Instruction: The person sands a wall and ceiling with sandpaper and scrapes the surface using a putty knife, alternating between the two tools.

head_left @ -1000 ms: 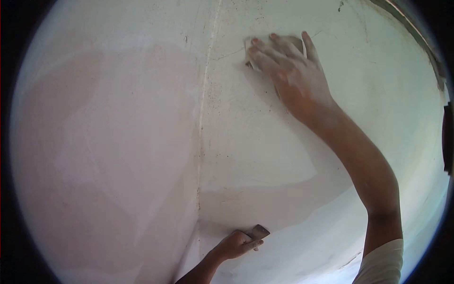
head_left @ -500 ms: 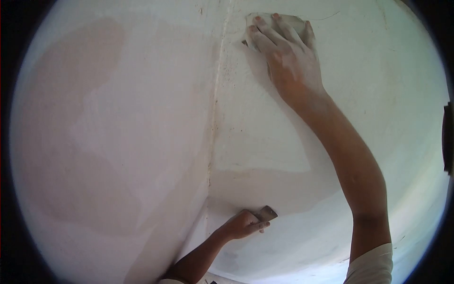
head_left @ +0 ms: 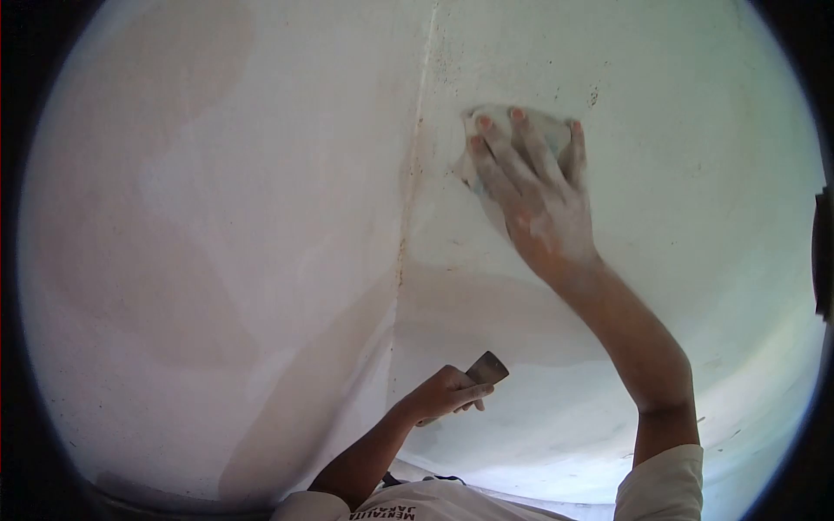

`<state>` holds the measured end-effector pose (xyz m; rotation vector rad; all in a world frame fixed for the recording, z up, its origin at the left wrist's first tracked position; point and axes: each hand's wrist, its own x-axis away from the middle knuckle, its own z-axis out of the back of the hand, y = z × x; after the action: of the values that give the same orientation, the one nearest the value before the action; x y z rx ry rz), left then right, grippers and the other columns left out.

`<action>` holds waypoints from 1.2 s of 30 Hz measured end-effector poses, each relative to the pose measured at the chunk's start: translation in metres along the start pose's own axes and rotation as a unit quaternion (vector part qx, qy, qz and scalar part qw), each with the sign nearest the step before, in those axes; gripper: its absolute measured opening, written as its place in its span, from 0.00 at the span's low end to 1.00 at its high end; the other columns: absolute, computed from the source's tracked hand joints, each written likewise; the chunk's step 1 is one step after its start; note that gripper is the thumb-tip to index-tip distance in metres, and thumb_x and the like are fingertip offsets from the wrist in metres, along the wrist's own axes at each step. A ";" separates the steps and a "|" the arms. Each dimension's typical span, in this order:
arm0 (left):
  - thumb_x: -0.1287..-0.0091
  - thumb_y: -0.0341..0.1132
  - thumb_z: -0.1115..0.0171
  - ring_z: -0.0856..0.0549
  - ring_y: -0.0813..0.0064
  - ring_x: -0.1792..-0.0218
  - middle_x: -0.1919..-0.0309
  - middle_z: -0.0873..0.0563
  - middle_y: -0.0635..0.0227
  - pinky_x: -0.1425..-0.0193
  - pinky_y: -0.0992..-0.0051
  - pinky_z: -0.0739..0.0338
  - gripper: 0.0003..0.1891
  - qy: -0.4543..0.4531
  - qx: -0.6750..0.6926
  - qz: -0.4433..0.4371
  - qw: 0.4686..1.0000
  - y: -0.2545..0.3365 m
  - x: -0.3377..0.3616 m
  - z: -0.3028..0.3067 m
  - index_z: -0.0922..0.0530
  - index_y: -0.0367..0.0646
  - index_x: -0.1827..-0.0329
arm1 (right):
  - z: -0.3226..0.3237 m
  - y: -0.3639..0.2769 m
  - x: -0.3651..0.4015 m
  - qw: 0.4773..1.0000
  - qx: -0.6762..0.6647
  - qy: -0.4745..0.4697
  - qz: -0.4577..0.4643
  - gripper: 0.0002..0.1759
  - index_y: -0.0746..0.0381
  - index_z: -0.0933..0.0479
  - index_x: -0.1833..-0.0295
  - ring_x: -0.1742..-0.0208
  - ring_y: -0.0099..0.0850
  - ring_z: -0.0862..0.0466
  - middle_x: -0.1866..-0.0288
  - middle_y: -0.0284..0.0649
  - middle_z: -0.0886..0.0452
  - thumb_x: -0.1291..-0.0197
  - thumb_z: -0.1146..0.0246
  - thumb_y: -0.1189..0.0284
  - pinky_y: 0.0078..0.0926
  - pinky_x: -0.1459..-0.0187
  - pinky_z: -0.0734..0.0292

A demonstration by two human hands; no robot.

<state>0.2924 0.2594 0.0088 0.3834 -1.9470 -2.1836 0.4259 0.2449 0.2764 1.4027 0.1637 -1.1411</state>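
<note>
My right hand (head_left: 543,200), whitened with dust, lies with fingers spread over a pale, creased sheet of sandpaper (head_left: 547,130) and presses it against the right-hand wall (head_left: 695,208). The sheet's edges show around the fingertips, just right of the corner. Lower down, my left hand (head_left: 450,392) is closed around a putty knife (head_left: 487,368). Its broad dull blade points up and to the right, and the end of the handle pokes out below the fist.
A rough vertical corner seam (head_left: 408,204) with brownish specks divides the right wall from a pinkish-white left wall (head_left: 208,234). Small dark marks (head_left: 593,94) dot the surface above my right hand. My white printed shirt (head_left: 434,502) shows at the bottom.
My right hand has slid down the wall with the sandpaper. My left hand sits slightly higher in view, still holding the putty knife. More of my shirt shows now.
</note>
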 end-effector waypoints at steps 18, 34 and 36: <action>0.26 0.49 0.38 0.28 0.81 0.85 0.88 0.24 0.69 0.79 0.76 0.35 0.27 0.071 0.107 0.091 0.988 -0.039 0.055 0.007 0.15 0.32 0.75 | -0.021 -0.050 0.109 0.980 -0.059 -0.119 0.146 0.30 0.48 0.26 0.30 0.17 0.33 0.48 0.19 0.29 0.40 0.38 0.40 0.54 0.63 0.20 0.62; 0.25 0.42 0.39 0.25 0.79 0.82 0.84 0.21 0.68 0.76 0.76 0.31 0.23 0.121 0.141 0.124 0.975 -0.067 0.078 -0.009 0.14 0.32 0.74 | -0.049 -0.122 0.152 0.893 -0.426 -0.143 0.037 0.27 0.54 0.25 0.32 0.26 0.40 0.30 0.28 0.38 0.28 0.39 0.38 0.73 0.55 0.22 0.51; 0.24 0.41 0.41 0.24 0.78 0.81 0.82 0.20 0.66 0.75 0.75 0.29 0.21 0.164 0.163 0.106 0.967 -0.063 0.108 -0.008 0.14 0.31 0.71 | -0.027 -0.140 0.155 0.842 -0.529 -0.105 -0.018 0.24 0.58 0.25 0.35 0.31 0.40 0.24 0.36 0.44 0.21 0.37 0.37 0.75 0.48 0.26 0.38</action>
<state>0.1942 0.2261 -0.0616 0.5213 -2.0443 -1.5568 0.4193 0.2185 0.0674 0.2834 0.5666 -0.9609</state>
